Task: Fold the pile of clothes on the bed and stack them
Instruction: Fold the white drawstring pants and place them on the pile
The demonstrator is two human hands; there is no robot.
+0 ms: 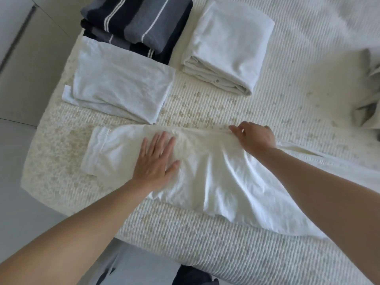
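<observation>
A white T-shirt (222,177) lies spread on the bed near the front edge, one sleeve pointing left. My left hand (156,161) presses flat on it with fingers apart, just right of that sleeve. My right hand (254,136) pinches the shirt's far edge. Behind lie three folded items: a pale grey-white shirt (121,83), a thicker white garment (228,46) and a dark navy and grey striped stack (139,23).
The bed (205,239) has a ribbed cream cover, and its corner and left edge drop to a pale floor (20,202). Unfolded grey clothing (368,99) sits at the right edge of view.
</observation>
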